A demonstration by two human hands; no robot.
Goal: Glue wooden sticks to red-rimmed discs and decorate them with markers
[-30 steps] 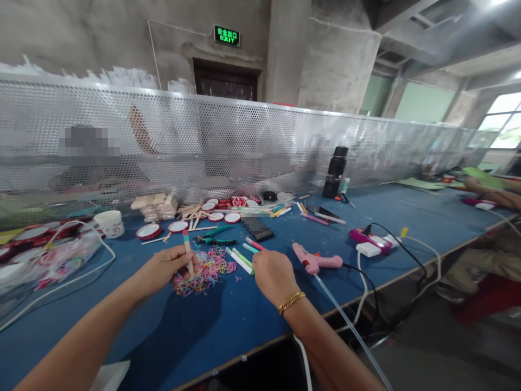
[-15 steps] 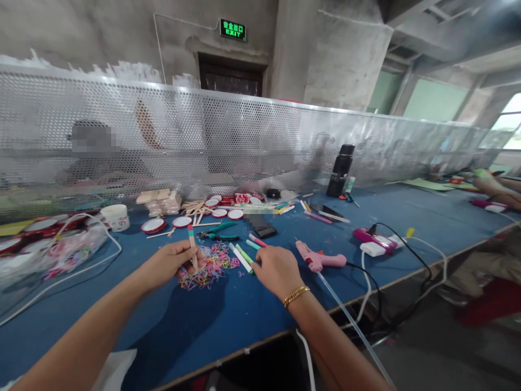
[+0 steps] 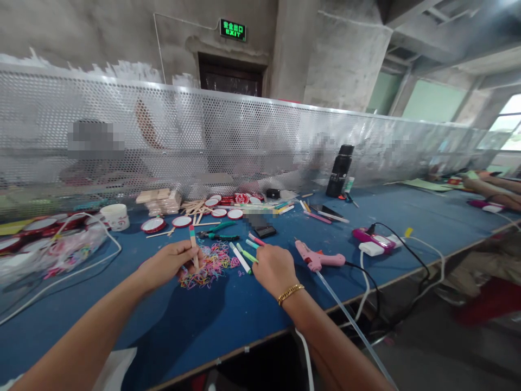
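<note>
Upright between the fingers of my left hand (image 3: 179, 258) is a wooden craft stick (image 3: 194, 251) with red and green colouring at its top. That hand rests over a pile of small multicoloured rubber bands (image 3: 215, 263). My right hand (image 3: 277, 269), wearing a gold bracelet (image 3: 290, 294), is closed on the end of a light green marker (image 3: 246, 253); its fingertips are partly hidden. Beside it lie a white marker (image 3: 240, 258), a teal-tipped marker (image 3: 252, 244) and a red marker (image 3: 255, 239), partly behind the hand.
Right of my hand lies a pink glue gun (image 3: 319, 257) with a glue stick trailing toward me. Farther back are green pliers (image 3: 220, 235), a dark phone (image 3: 262, 225), red-rimmed lids (image 3: 182, 221), wooden sticks, a cup (image 3: 115, 217) and a black bottle (image 3: 340, 171). A co-worker's arm shows far right.
My right hand has shifted slightly, and the green marker has turned away from the white one with it. My left hand keeps the craft stick in nearly the same place.
</note>
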